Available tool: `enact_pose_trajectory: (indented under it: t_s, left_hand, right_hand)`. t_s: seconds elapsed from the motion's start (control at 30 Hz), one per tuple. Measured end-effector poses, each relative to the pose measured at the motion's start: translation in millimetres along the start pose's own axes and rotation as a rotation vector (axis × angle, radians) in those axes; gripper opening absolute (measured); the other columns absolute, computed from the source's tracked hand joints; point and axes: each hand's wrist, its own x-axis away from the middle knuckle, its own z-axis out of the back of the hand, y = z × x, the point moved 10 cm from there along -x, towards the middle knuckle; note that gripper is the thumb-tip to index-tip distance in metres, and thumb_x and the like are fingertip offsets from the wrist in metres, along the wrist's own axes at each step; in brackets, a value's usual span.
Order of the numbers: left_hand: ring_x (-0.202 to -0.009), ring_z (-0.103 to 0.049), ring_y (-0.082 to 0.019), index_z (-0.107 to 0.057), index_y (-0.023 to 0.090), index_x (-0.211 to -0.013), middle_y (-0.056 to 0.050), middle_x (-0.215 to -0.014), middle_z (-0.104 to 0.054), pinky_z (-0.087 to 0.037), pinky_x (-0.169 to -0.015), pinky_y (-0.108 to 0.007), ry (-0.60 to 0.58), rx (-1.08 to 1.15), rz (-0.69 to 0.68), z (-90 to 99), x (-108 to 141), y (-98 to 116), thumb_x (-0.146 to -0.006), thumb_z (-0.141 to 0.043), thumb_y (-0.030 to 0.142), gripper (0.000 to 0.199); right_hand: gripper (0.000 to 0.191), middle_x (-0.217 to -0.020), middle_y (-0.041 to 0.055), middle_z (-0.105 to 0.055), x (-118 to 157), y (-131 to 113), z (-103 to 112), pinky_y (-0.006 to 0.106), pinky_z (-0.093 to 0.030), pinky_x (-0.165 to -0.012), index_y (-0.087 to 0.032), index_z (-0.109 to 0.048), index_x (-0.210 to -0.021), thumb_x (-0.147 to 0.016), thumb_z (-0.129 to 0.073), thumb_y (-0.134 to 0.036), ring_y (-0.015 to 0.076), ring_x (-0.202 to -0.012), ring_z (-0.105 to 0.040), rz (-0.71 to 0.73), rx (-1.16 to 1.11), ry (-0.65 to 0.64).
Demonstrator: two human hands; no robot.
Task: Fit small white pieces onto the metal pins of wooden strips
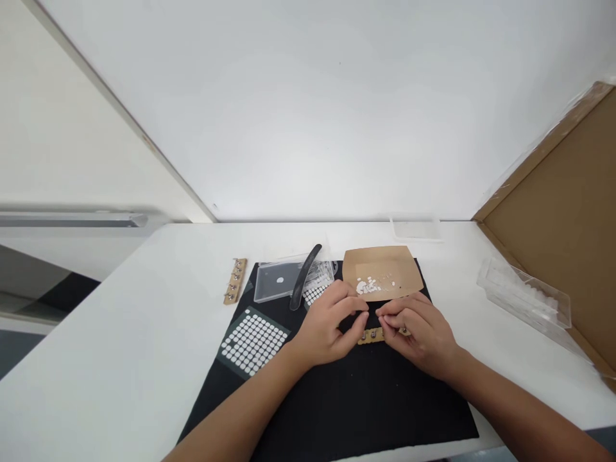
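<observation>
My left hand point(334, 324) is over the black mat, its thumb and index fingertips nearly together. Facing it, my right hand point(418, 330) pinches with thumb and fingers. The fingertips of both hands are close to each other; whatever they hold is too small to make out. Just under them lies a brown strip point(367, 338) with small metal clips standing on it, partly hidden by my right hand. Beyond the hands sits a brown paper tray point(380, 256) with small white pieces point(368, 285) in it.
Left on the black mat point(356, 404) are a card of white round stickers point(255, 343), a black curved nail file point(305, 277) and a clear plastic box point(272, 285). Another clip strip point(235, 282) lies beside it. Clear containers point(524, 298) stand right, near a cardboard panel point(568, 218).
</observation>
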Motion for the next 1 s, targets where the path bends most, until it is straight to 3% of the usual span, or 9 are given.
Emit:
enact_pose_trajectory:
  t_s: [0.13,0.3,0.47,0.7,0.83,1.0]
  left_hand:
    - [-0.071,-0.058,-0.015,-0.067,0.018,-0.096,-0.003,-0.082,-0.062,-0.049,-0.064,-0.026,-0.109,0.287,0.170,-14.1,3,-14,-0.104,-0.061,0.027,0.014]
    - [-0.064,-0.056,-0.011,-0.067,0.017,-0.093,-0.005,-0.085,-0.066,-0.043,-0.051,-0.019,-0.161,0.388,0.332,-27.0,9,-27,-0.101,-0.068,0.036,0.020]
    - [-0.070,-0.064,-0.013,-0.071,0.017,-0.097,-0.007,-0.089,-0.069,-0.050,-0.054,-0.018,-0.168,0.428,0.341,-29.0,8,-23,-0.101,-0.068,0.033,0.017]
    - [-0.069,-0.067,-0.013,-0.075,0.016,-0.094,-0.008,-0.090,-0.075,-0.054,-0.057,-0.020,-0.136,0.455,0.370,-27.8,7,-22,-0.101,-0.070,0.033,0.019]
    - [-0.086,-0.076,-0.020,-0.078,0.016,-0.094,-0.013,-0.096,-0.079,-0.060,-0.065,-0.026,-0.088,0.487,0.310,-23.0,4,-18,-0.099,-0.074,0.033,0.018]
    - [-0.102,-0.077,-0.025,-0.080,0.018,-0.093,-0.013,-0.092,-0.080,-0.062,-0.071,-0.029,-0.072,0.526,0.282,-21.3,3,-18,-0.098,-0.076,0.032,0.016]
  right_hand:
    - [0.017,-0.097,0.0049,-0.081,1,-9,-4,0.032,-0.053,-0.072,-0.021,-0.061,-0.092,-0.100,-0.069,-0.008,0.0149,-0.084,-0.077,0.119,0.056,-0.075]
    - [0.015,-0.104,0.0067,-0.082,4,-6,-1,0.034,-0.054,-0.076,-0.021,-0.064,-0.095,-0.099,-0.072,-0.009,0.0167,-0.089,-0.078,0.120,0.097,-0.035]
    - [0.012,-0.103,0.0090,-0.080,8,-1,-1,0.032,-0.054,-0.071,-0.020,-0.064,-0.096,-0.099,-0.072,-0.012,0.0169,-0.083,-0.077,0.108,0.168,-0.016]
    - [0.010,-0.089,0.0020,-0.077,12,1,3,0.032,-0.048,-0.067,-0.020,-0.069,-0.096,-0.098,-0.073,-0.012,0.0147,-0.076,-0.074,0.110,0.190,-0.021]
    - [0.017,-0.086,-0.0004,-0.077,19,1,6,0.031,-0.043,-0.057,-0.024,-0.074,-0.107,-0.095,-0.077,-0.012,0.0140,-0.072,-0.073,0.149,0.241,0.003]
    - [0.013,-0.080,-0.0010,-0.074,18,4,9,0.028,-0.047,-0.058,-0.024,-0.074,-0.102,-0.097,-0.075,-0.013,0.0125,-0.065,-0.067,0.131,0.175,0.028]
